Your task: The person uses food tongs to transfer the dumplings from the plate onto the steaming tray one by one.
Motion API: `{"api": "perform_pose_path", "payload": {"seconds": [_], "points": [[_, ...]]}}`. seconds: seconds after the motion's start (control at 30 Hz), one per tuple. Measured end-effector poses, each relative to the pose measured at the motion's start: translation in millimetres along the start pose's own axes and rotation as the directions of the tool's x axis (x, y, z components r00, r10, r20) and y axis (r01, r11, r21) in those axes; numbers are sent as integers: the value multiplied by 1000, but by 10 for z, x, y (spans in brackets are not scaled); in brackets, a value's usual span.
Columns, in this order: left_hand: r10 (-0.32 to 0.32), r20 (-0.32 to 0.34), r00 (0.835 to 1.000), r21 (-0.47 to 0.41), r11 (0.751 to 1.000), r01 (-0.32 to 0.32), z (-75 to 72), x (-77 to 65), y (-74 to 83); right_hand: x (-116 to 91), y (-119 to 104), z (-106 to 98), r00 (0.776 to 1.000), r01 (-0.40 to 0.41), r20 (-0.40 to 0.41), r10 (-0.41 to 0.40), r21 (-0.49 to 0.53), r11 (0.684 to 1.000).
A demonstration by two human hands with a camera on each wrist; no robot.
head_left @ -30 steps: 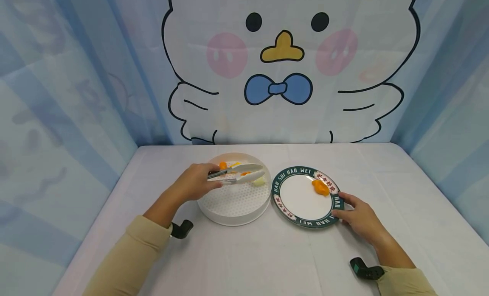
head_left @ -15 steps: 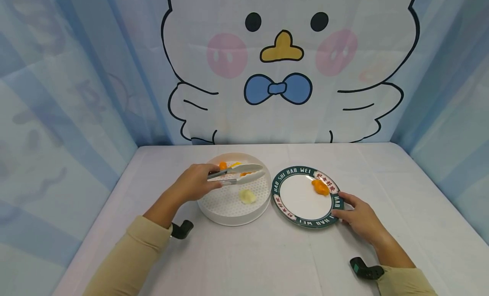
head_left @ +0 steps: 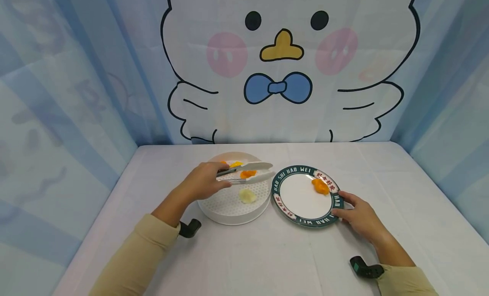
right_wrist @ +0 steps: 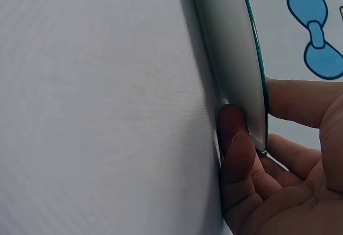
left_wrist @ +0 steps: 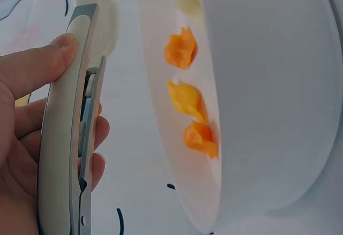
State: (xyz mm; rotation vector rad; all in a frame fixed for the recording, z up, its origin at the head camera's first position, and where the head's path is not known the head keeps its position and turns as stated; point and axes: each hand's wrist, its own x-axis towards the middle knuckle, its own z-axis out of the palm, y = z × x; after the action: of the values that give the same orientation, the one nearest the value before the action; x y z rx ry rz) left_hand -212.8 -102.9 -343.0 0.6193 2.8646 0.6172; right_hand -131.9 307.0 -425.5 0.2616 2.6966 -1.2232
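Observation:
My left hand (head_left: 204,180) grips a pair of tongs (head_left: 259,165), held over the round white perforated tray (head_left: 225,209). The tong tips are spread apart with nothing between them and point toward the plate. Dumpling-like pieces lie in the tray: a pale yellow one (head_left: 247,196) nearer the front, an orange one (head_left: 248,174) seen between the tong arms, and a yellow one (left_wrist: 186,100) beside another orange one (left_wrist: 200,138). My right hand (head_left: 359,215) pinches the right rim of a green-rimmed plate (head_left: 302,202), fingers underneath. An orange dumpling-like piece (head_left: 320,187) rests on that plate.
Tray and plate stand side by side on a white-covered table (head_left: 267,262). Behind the table hangs a cloth backdrop (head_left: 282,122) with a cartoon bird, and blue curtains (head_left: 68,118) flank both sides.
The pale yellow piece has gone from near the tong tips to a spot nearer the tray's front. My left hand and the tongs have shifted right. The right hand stays on the plate.

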Motion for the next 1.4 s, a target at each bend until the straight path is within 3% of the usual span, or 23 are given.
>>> {"api": "perform_pose_path", "payload": {"seconds": [0.27, 0.67, 1.07, 1.4], "points": [[77, 0, 997, 12, 997, -77, 95, 108, 145, 9, 10, 3, 1000, 10, -2, -10, -3, 1000], [122, 84, 989, 6, 992, -123, 239, 419, 502, 9, 21, 5, 1000, 26, 4, -27, 9, 1000], [79, 136, 988, 72, 993, -90, 410, 756, 776, 5, 36, -7, 1000, 28, 9, -28, 17, 999], [79, 150, 986, 125, 987, -98, 532, 921, 917, -1, 44, -13, 999, 31, 9, -31, 23, 999]]}}
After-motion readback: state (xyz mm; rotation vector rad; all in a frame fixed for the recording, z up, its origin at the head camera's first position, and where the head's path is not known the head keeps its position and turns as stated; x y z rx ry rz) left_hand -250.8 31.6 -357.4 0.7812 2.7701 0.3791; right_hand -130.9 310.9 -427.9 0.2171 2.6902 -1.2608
